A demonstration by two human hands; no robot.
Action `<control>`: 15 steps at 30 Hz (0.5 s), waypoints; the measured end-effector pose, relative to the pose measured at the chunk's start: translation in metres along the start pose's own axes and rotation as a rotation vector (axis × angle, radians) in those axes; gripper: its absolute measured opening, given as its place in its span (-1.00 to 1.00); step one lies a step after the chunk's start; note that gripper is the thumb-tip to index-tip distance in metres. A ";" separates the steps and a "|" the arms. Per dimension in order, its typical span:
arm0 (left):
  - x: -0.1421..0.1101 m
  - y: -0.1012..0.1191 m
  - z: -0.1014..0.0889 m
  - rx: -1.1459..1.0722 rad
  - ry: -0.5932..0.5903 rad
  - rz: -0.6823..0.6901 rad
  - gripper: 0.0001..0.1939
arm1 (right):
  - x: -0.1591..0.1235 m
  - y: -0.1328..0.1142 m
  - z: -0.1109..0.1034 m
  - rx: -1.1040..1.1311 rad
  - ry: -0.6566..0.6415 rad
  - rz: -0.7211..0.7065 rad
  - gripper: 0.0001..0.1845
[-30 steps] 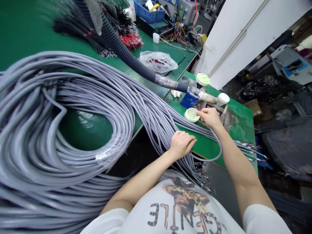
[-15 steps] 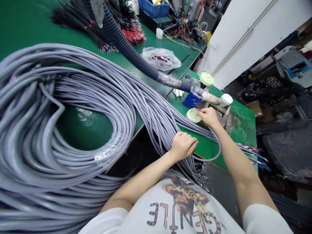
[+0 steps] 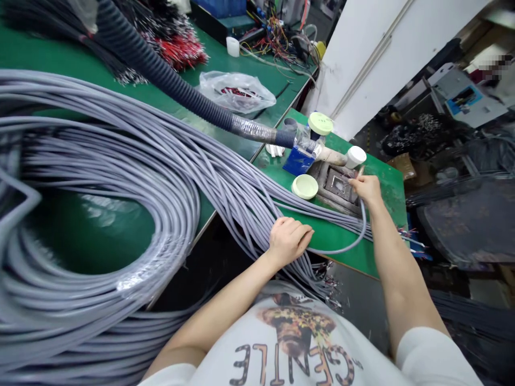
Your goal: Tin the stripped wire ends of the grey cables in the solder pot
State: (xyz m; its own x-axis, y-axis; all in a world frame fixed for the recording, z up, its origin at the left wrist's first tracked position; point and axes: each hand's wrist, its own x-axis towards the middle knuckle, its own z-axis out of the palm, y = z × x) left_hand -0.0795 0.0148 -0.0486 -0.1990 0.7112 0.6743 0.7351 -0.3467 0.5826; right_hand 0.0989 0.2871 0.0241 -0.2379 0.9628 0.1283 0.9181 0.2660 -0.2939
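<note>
Grey cables (image 3: 132, 150), green workbench (image 3: 338, 246), white pillar (image 3: 362, 64)

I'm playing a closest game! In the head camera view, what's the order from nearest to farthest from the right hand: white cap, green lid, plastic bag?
1. White cap, just beyond the right hand.
2. Pale green lid, to the hand's left.
3. Clear plastic bag, farthest, up and left.

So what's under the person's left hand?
The left hand lies on long grey round cables; the palm hides what is directly beneath them.
</note>
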 end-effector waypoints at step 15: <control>-0.001 0.000 0.001 -0.003 -0.015 0.005 -0.96 | 0.012 0.016 0.024 -0.096 -0.060 0.083 -0.70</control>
State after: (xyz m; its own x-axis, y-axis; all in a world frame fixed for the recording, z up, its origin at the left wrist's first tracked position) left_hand -0.0790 0.0145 -0.0496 -0.1857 0.7186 0.6702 0.7343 -0.3517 0.5806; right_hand 0.1030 0.3040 -0.0019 -0.1760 0.9831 0.0500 0.9608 0.1826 -0.2087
